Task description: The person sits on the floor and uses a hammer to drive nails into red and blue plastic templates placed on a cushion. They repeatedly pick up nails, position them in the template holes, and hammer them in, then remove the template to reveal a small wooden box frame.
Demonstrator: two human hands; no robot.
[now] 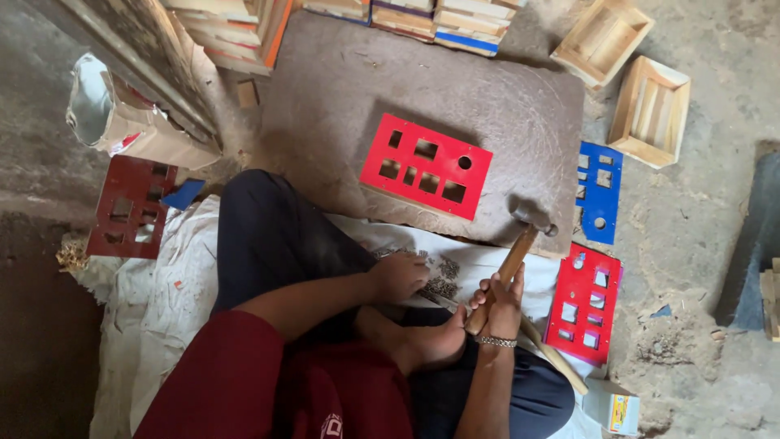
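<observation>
On the big grey slab (341, 89) sits a red box lid with 6 cut-out holes (426, 166), and the step in hand looks like nailing it: the right hand (501, 302) is wrapped tight round the wooden handle of a hammer (512, 260) held just off the slab's near edge. The left hand (400, 276), fingers curled, reaches into a pile of small nails (439, 278) on the white cloth (175, 268). Next, I judge, 1 nail must be set upright on the lid; whether the left hand has pinched one yet is too small to tell.

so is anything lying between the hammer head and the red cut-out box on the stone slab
Nothing visible: the wooden-handled hammer, held in the right hand, has its head just right of the red box with cut-out holes; only bare grey stone slab lies between.
</observation>
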